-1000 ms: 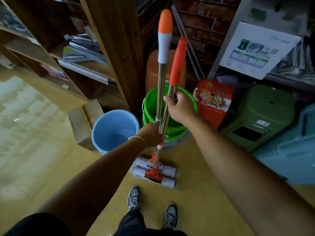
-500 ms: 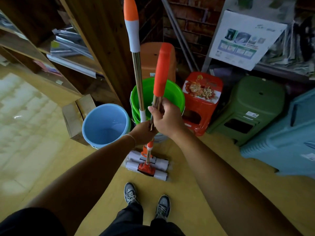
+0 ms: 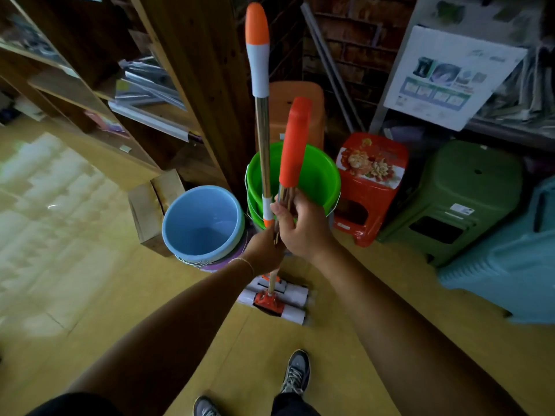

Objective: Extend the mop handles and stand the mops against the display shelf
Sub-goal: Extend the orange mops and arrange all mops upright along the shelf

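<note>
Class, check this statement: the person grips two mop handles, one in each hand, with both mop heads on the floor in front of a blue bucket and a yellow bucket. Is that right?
Not quite. The head view shows the second bucket is green, not yellow. The rest holds: the left hand and right hand each grip a mop handle, the mop heads rest on the floor, and the blue bucket stands beside the green one.

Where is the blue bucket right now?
In the head view, the blue bucket stands on the floor left of the green bucket, beside a cardboard box at the foot of the wooden shelf.
</note>
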Demonstrator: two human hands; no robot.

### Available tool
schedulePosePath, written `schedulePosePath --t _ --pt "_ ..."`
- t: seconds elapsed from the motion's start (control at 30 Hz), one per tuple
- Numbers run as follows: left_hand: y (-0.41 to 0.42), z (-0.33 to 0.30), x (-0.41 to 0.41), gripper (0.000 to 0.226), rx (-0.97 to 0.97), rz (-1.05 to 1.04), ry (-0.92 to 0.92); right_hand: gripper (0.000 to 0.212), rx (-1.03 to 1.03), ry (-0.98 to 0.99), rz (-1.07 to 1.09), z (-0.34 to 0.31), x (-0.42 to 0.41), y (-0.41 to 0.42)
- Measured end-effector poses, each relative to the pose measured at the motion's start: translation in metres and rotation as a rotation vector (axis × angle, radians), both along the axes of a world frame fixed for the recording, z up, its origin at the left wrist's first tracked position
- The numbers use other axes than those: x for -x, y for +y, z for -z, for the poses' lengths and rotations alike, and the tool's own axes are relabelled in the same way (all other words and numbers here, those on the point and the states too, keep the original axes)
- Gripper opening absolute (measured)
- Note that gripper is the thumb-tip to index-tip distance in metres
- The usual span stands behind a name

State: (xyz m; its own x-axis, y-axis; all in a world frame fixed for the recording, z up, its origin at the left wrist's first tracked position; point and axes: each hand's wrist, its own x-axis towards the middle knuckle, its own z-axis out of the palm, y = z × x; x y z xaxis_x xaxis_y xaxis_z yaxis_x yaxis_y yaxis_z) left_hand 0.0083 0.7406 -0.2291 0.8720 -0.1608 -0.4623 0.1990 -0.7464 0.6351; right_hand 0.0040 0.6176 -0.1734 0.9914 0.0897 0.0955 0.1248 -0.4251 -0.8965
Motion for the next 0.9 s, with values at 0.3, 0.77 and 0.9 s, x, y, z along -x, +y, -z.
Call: schedulePosePath --t 0.3,0.77,0.9 --pt "0.089 -0.027 0.064 0.028 0.028 -0.05 -0.148 0.028 0.147 0.005 -0.16 -0.022 0.048 0.107" --pt "0.266 -0.053 0.163 0.004 0.184 -0.137 -0.254 0.013 0.288 0.024 -0.41 -0.091 0.119 0.283" --pt "0.321 -0.063 0.196 0.005 0.223 -0.235 -0.206 0.008 0.28 0.013 -0.515 -0.103 0.145 0.342"
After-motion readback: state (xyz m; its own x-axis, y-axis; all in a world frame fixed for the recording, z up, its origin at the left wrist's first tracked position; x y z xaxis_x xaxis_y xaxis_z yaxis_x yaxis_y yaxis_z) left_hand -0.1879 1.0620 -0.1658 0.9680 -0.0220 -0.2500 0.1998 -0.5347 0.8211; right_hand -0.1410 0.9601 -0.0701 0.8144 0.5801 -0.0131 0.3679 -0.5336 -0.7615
